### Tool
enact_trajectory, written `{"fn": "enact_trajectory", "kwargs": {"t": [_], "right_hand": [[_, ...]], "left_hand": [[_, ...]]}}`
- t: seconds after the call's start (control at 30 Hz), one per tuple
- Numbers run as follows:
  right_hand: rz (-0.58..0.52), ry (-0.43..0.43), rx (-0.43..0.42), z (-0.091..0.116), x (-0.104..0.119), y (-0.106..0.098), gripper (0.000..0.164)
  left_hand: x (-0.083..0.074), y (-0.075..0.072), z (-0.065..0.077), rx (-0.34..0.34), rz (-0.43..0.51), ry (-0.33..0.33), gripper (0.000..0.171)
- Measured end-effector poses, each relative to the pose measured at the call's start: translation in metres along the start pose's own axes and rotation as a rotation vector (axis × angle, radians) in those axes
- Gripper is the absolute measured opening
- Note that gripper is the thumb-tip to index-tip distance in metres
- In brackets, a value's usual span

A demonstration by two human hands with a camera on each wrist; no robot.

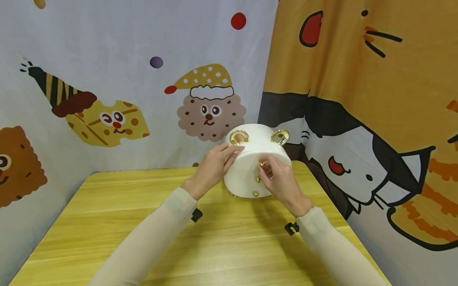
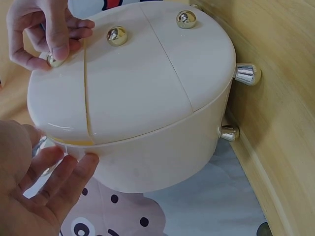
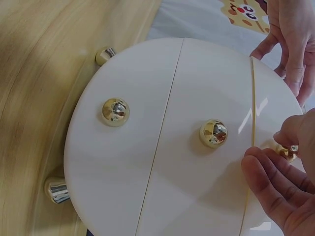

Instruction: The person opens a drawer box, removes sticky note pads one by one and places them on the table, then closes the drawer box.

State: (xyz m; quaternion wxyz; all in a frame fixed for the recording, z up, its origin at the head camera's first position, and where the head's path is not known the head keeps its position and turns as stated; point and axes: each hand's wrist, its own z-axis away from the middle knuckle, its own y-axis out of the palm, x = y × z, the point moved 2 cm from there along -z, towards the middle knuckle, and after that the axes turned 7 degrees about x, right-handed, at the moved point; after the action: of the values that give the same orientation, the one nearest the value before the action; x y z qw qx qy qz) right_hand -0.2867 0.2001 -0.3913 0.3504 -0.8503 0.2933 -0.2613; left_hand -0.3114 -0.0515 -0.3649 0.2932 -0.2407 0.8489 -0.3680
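A white rounded jewelry box (image 1: pixel 239 174) with two gold ears (image 1: pixel 239 137) stands on gold feet (image 2: pixel 247 73) at the table's back. Seams split its front into three drawer faces, each with a round gold knob (image 3: pixel 213 133). My right hand (image 1: pixel 280 176) pinches the top knob (image 2: pixel 54 61) between thumb and finger. Along the top drawer (image 3: pixel 268 105) the seam looks wider and yellowish than the lower one. Near the left ear, my left hand (image 1: pixel 214 163) touches the box's upper edge with extended fingers (image 2: pixel 81 172).
The yellow wood-grain table (image 1: pixel 143 230) stretches in front of the box. Behind it hangs a pale curtain (image 1: pixel 118 35) with cartoon prints; an orange curtain (image 1: pixel 411 79) with cat prints hangs at the right, close to the box.
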Motion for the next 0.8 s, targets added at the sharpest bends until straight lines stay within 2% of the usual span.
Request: {"fn": "enact_trajectory", "kwargs": {"t": [0.4,0.8], "right_hand": [[0.016,-0.025,-0.009,0.0014,0.0021,-0.0007,0.030],[0.029,-0.027,-0.009,0.0012,0.0030,-0.0015,0.032]], "left_hand": [[-0.0005,-0.0022,0.0015,0.013,0.020,-0.010,0.031],[0.0028,-0.0011,0.0011,0.002,0.026,0.009,0.031]]}}
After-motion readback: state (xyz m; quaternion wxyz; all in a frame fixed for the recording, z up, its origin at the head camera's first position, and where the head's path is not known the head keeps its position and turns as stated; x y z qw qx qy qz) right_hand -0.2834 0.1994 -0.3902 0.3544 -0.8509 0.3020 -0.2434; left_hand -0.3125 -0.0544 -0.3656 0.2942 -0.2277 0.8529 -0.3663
